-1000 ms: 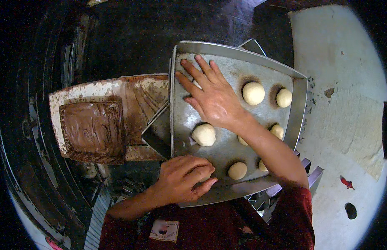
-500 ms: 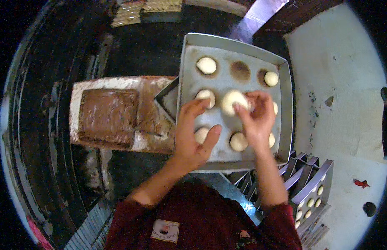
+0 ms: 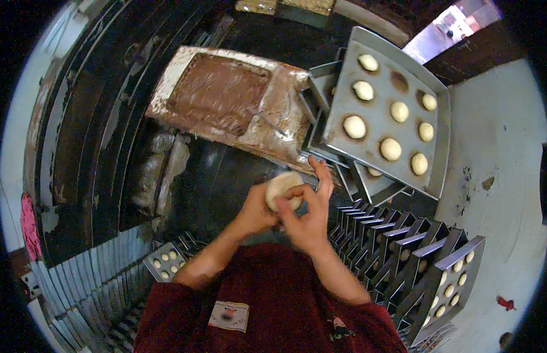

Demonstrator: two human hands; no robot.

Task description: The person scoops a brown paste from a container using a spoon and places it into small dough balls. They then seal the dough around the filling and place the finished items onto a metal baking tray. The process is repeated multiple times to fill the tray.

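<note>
Both hands are together just in front of my dark red shirt, working a pale ball of dough (image 3: 283, 187). My left hand (image 3: 254, 210) cups the dough from its left and lower side. With thumb and index finger, my right hand (image 3: 309, 216) pinches the dough's near right edge, its other fingers stretched away. Beyond, to the right, a metal baking tray (image 3: 338, 132) carries several round dough balls (image 3: 390, 149) in rows, with a bare dark spot in the far row. Ahead and left lies a board (image 3: 170, 76) covered with a brown, shiny spread (image 3: 220, 91).
The tray rests tilted on other metal trays (image 3: 325, 94). At the lower right stands a long row of stacked trays (image 3: 403, 253), the end one holding dough balls. Another small tray of dough (image 3: 166, 262) is at the lower left. A pale wall (image 3: 497, 153) closes the right side.
My hands have left the tray, where the right one held a dough ball. They now hold dough together near my body. The view has turned, so tray and board appear higher and more to the right.
</note>
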